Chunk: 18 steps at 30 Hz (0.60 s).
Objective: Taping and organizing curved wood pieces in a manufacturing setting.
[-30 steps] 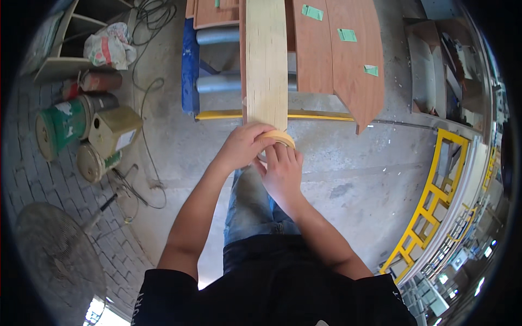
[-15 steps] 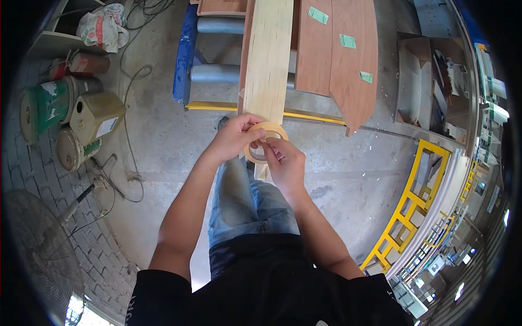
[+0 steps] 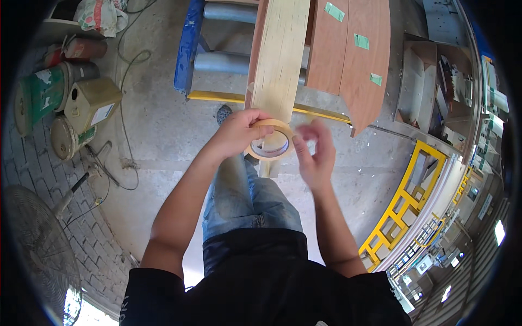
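One tape roll (image 3: 286, 131) | left hand (image 3: 238, 134) grips | right hand (image 3: 317, 155) blurred, perhaps touching

Downward fisheye view, head height

Cool, fairly even light washes over the concrete floor (image 3: 348, 206), with only soft shadows. White glare burns out behind the fan (image 3: 41, 244) at lower left, and small bright patches (image 3: 499, 232) glint at the far right. The black shirt (image 3: 261, 277) swallows most detail. The right hand (image 3: 317, 160) smears with motion at its fingers (image 3: 319, 133), while the tape roll (image 3: 285, 129) looks fairly crisp. The yellow frame (image 3: 401, 191) bows with the lens, and the corners sink into black.
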Tool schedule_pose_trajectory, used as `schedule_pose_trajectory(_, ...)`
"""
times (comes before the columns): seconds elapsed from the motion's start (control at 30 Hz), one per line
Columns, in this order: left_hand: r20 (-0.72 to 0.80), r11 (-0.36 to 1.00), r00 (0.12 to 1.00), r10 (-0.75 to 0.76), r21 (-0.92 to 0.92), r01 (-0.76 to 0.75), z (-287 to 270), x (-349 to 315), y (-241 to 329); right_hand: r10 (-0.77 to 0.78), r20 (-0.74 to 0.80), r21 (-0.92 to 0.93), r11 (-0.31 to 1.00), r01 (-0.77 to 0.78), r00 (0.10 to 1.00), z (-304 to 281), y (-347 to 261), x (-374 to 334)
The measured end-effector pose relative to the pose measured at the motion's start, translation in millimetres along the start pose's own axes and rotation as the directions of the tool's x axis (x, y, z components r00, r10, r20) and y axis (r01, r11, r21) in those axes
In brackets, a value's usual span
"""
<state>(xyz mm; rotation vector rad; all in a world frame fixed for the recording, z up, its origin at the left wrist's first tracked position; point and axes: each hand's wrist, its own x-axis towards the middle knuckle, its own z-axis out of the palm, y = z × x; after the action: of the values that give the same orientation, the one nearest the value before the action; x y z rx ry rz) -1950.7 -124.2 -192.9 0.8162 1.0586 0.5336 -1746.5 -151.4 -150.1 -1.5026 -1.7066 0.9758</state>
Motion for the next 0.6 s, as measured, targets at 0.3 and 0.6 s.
schedule_pose_trajectory(0.3, -0.057, 0.942, 0.957, 0.286, -0.165, -0.291, 17, -6, -19, 0.397, 0.581, 0.309, 0.700, -0.644, 0.711, -16, -24, 33)
schedule_pose_trajectory(0.6, -0.639, 0.984, 0.768, 0.038, -0.109, -0.140, 81, -71, -125, 0.367, 0.453, 0.623, 0.521, -0.583, 0.812, -11, -27, 3)
